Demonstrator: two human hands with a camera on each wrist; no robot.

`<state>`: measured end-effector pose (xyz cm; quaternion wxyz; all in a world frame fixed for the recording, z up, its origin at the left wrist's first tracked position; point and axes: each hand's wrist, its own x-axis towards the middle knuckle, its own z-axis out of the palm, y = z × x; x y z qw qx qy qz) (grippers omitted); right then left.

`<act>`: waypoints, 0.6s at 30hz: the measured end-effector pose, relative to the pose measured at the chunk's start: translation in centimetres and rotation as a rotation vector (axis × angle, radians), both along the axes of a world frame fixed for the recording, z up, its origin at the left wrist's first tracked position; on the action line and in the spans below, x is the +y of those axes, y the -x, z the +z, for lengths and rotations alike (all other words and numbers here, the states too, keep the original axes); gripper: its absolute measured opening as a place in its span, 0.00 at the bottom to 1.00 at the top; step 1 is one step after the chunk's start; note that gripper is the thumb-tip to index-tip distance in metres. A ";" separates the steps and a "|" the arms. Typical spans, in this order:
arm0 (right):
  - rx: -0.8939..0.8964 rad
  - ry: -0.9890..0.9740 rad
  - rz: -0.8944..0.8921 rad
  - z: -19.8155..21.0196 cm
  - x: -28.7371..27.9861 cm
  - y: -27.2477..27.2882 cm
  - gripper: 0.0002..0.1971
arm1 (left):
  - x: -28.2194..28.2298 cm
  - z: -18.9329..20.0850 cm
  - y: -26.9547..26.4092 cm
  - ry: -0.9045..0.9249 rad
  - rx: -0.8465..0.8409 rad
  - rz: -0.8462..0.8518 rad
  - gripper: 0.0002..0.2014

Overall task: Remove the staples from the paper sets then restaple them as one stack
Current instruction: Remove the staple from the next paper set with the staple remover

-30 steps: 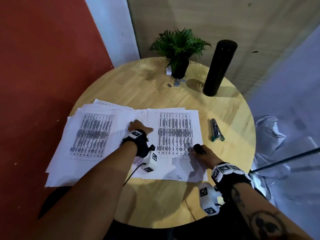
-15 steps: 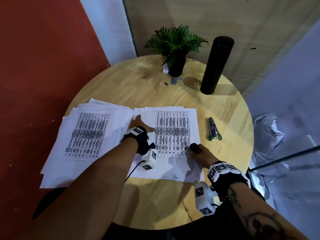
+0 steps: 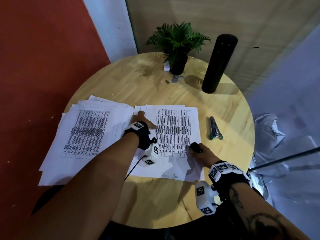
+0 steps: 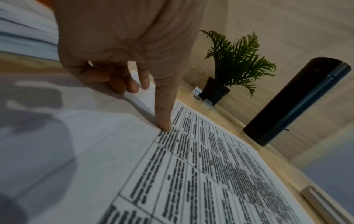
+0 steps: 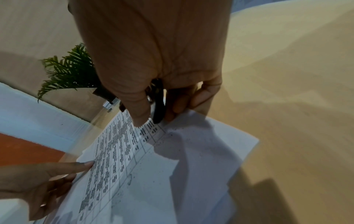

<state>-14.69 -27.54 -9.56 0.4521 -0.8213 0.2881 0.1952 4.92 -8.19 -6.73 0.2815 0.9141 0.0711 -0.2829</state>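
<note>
Left hand: the left hand (image 3: pixel 141 121) is reaching a little farther up the near paper set (image 3: pixel 173 118) than a second ago, its fingertips now lying close to the sheet's far-left corner.
Left grip: released. One straight digit (image 4: pixel 164 121) is pressing down at the edge of the printed table while the other fingers are bending loosely onto the sheet; it is pinning rather than grasping.
Right hand: the right hand (image 3: pixel 200 153) is staying put on the lower right part of the same set, with hardly any shift over the last second.
Right grip: clenched around a small black tool (image 5: pixel 159 106), thumb on one side and fingers on the other, its tip touching the paper. It is probably the staple remover, though its working end is hidden.
Task's thing: the near paper set is lying flat on the round wooden surface (image 3: pixel 155 201), just beside and slightly overlapping the fanned pile of sheets (image 3: pixel 86 132) on the left.
Staple: too small to make out in any view, so whether this set is still bound cannot be told.
Stapler: a slim metal piece (image 3: pixel 214 129), likely the stapler, is lying untouched just right of the set.
Meaning: the left hand appears to be heading for the bound corner to steady it, so the remover will probably be needed up there next. Restapling as one stack seems some way off, with the sheets not yet squared together.
</note>
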 end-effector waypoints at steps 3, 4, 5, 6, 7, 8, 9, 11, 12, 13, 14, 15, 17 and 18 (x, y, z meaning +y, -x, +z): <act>-0.005 -0.023 0.000 0.1 -0.1 0.0 0.11 | -0.2 0.5 -0.1 -0.018 0.049 -0.070 0.45; -0.002 -0.028 0.005 0.2 -0.1 0.0 0.11 | -0.2 0.7 -0.2 -0.046 0.055 -0.106 0.41; 0.004 -0.033 0.008 0.2 -0.1 0.0 0.11 | -0.1 0.7 -0.3 -0.083 0.060 -0.134 0.38; 0.009 -0.037 0.006 0.2 -0.1 -0.1 0.11 | 0.0 0.7 -0.3 -0.093 0.061 -0.130 0.38; 0.016 -0.037 0.002 0.2 -0.1 -0.1 0.11 | 0.0 0.8 -0.4 -0.073 0.065 -0.110 0.39; 0.021 -0.031 0.002 0.3 -0.1 -0.1 0.11 | -0.1 0.9 -0.2 -0.044 0.064 -0.095 0.40; 0.025 -0.022 0.004 0.4 0.0 -0.1 0.11 | -0.3 0.8 -0.1 -0.002 0.057 -0.090 0.39; 0.025 -0.011 0.001 0.3 0.0 -0.2 0.10 | -0.6 0.5 0.1 0.116 0.034 -0.066 0.33; 0.018 -0.015 -0.001 0.4 0.0 -0.2 0.10 | -0.6 0.2 0.3 0.152 0.034 -0.061 0.30; 0.017 -0.019 -0.002 0.4 0.1 -0.1 0.10 | -0.4 0.0 0.6 0.194 0.034 -0.024 0.27; 0.017 -0.032 -0.003 0.5 0.1 0.0 0.11 | -0.1 0.0 0.9 0.238 0.035 0.022 0.24; 0.011 -0.063 -0.021 0.7 0.1 0.1 0.15 | 0.3 0.0 1.2 0.298 0.021 0.069 0.21; -0.014 -0.143 -0.096 1.4 0.3 0.4 0.24 | 1.1 0.4 1.9 0.374 -0.079 0.109 0.16; -0.028 -0.153 -0.129 1.9 0.3 0.6 0.25 | 1.4 0.7 2.2 0.397 -0.144 0.104 0.14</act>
